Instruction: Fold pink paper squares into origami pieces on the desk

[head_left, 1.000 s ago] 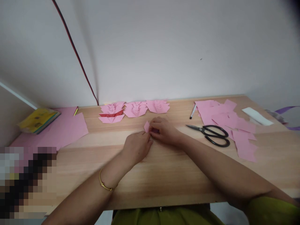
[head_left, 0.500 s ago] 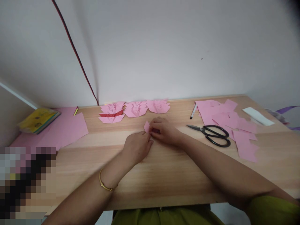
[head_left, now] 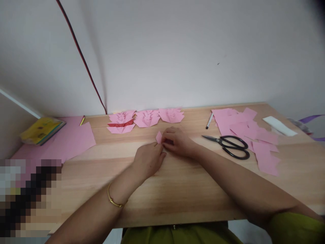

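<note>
A small folded piece of pink paper [head_left: 158, 137] pokes out between my hands in the middle of the table, most of it covered by my fingers. My left hand [head_left: 149, 159] is closed on its near side, fingertips pressed down on the paper. From the right, my right hand [head_left: 176, 140] curls its fingers over the same paper, its fingertips meeting those of the left. Folded pink paper shapes [head_left: 147, 118] lie in a row beyond my hands, a red strip [head_left: 120, 123] among those at the left.
Black-handled scissors [head_left: 227, 145] lie right of my hands, with a pen [head_left: 209, 121] behind them. Pink paper pieces [head_left: 265, 159] and a white strip [head_left: 279, 126] are farther right. At left, a yellow packet [head_left: 42, 130] rests on large pink sheets [head_left: 81, 139]. A wall closes off the back.
</note>
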The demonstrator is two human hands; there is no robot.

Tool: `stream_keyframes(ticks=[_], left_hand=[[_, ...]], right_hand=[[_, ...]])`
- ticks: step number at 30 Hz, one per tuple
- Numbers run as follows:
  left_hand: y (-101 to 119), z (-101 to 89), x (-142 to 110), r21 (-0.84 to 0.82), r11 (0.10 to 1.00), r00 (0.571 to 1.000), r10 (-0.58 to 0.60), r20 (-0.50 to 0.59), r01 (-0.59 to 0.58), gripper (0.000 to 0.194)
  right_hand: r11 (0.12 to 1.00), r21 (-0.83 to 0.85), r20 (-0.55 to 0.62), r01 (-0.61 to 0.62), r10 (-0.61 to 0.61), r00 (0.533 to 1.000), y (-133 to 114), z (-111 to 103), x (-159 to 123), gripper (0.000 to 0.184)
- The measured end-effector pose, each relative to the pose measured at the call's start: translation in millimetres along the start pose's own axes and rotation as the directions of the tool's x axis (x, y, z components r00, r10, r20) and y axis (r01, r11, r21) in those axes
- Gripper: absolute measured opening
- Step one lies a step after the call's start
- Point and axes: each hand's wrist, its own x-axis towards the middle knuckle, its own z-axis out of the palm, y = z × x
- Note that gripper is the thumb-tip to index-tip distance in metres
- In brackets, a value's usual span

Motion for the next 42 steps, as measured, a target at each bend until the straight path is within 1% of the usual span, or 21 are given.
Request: stream_keyframes(ticks=[8, 16, 19, 24, 27, 30, 34, 39, 42], left_hand=[[0.0, 0.3, 0.3, -0.011, 1.0, 1.0, 0.006, 0.003, -0.006, 0.02], [-0.8, 1.7, -0.1, -0.001, 1.0, 1.0, 0.014, -0.007, -0.014, 0.021], [0.0, 0.7, -0.3, 0.0, 1.0, 1.0, 0.008, 0.005, -0.008, 0.022], [0.5, -0.2, -0.2, 0.003, 1.0, 1.0, -0.005, 0.009, 0.005, 0.022], [0.5, -0.5, 0.0, 0.005, 1.0, 1.0, -0.008, 0.011, 0.008, 0.022], [0.7, -1.2, 0.0, 0.0, 1.0, 1.0, -0.004, 0.019, 0.004, 0.022], [0.8, -1.2, -0.2, -0.002, 1.0, 1.0, 0.008, 0.013, -0.008, 0.021], [0.1, 0.0, 0.4, -0.005, 1.0, 1.0, 0.006, 0.008, -0.006, 0.023], [0.1, -0.5, 0.7, -0.006, 1.0, 1.0, -0.004, 0.023, 0.004, 0.022]], right_hand=[[0.999, 0.008, 0.002, -0.032, 0.032, 0.999, -0.6, 0.0, 1.4, 0.007], [1.0, 0.0, 0.01, -0.025, 0.025, 1.0, -1.2, -0.6, 1.4, 0.006], [1.0, -0.009, 0.01, -0.028, 0.028, 1.0, -0.9, 0.7, 1.0, 0.005], [0.998, -0.024, -0.014, -0.052, 0.052, 0.999, -0.7, -0.8, 3.1, 0.007], [0.997, -0.004, -0.032, -0.071, 0.071, 0.997, -1.8, -4.3, 4.3, 0.008], [0.999, 0.009, -0.037, -0.052, 0.053, 0.998, -3.1, -5.9, 3.7, 0.007], [0.999, 0.001, -0.033, -0.035, 0.035, 0.999, -3.2, -4.3, 2.7, 0.005], [0.998, -0.005, -0.035, -0.069, 0.069, 0.997, -1.6, -2.3, 4.3, 0.007], [0.997, -0.002, -0.036, -0.074, 0.074, 0.997, -1.6, -2.7, 4.6, 0.007]])
